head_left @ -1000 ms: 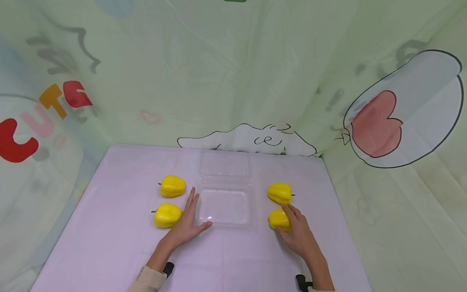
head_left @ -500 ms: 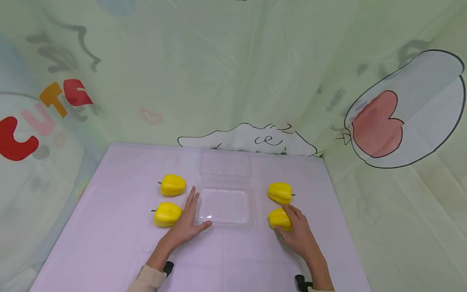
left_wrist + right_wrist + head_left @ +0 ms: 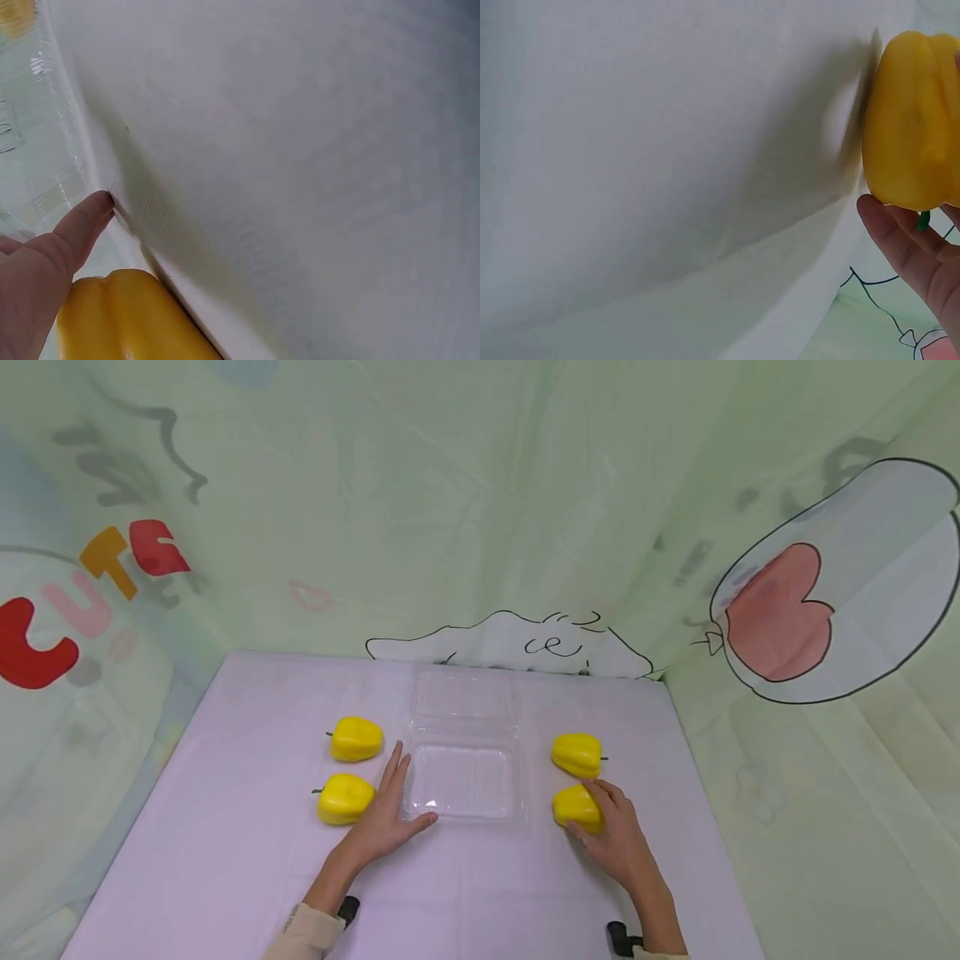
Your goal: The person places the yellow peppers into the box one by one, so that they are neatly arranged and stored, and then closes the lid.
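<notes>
My right hand (image 3: 613, 831) holds the nearer yellow bell pepper (image 3: 574, 808) on the right, thumb on the near side and fingers over the far side. In the right wrist view this bell pepper (image 3: 911, 124) has its green stem (image 3: 924, 220) toward the palm. My left hand (image 3: 381, 818) lies with fingers straight and thumb spread at the near left corner of a clear plastic clamshell box (image 3: 517, 785), its lid (image 3: 465, 697) folded back. Beside that hand sits another yellow bell pepper (image 3: 341, 799), also seen as a bell pepper (image 3: 135, 319) in the left wrist view.
A third bell pepper (image 3: 356, 739) lies at the far left, and one more bell pepper (image 3: 576, 754) behind the right hand. A pale lilac cloth (image 3: 465, 893) covers the table. Printed curtains (image 3: 465, 510) stand behind and at both sides.
</notes>
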`<state>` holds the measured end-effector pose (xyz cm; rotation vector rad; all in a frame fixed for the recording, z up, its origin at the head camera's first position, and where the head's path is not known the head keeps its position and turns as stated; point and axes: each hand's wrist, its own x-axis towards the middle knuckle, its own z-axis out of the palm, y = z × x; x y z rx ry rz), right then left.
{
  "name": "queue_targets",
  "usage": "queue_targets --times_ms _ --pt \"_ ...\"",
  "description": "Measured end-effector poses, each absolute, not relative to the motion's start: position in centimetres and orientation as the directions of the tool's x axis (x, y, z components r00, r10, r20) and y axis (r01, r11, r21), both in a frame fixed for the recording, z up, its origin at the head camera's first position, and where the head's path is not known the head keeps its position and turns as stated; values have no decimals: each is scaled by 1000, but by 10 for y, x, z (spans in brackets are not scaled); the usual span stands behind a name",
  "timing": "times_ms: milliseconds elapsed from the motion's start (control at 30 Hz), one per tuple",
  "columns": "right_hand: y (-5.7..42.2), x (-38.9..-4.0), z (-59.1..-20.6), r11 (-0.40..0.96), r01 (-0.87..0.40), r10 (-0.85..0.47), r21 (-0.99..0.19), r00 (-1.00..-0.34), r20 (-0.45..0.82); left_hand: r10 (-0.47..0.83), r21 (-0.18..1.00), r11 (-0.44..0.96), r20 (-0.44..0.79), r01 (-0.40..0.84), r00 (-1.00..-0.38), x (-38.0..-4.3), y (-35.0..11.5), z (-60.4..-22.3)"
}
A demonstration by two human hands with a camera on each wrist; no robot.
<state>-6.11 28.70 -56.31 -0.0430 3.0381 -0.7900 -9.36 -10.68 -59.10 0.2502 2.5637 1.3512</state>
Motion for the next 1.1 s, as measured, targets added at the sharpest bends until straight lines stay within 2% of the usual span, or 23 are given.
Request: queue_targets --times_ms 500,1100 --pt "283 -65 -550 860 -67 -42 -506 -997 61 249 816 576 -107 58 -963 -94 -104 -588" --pt "263 -66 -527 837 -59 -19 -544 -997 78 243 816 576 -115 48 -963 -94 -104 -590"
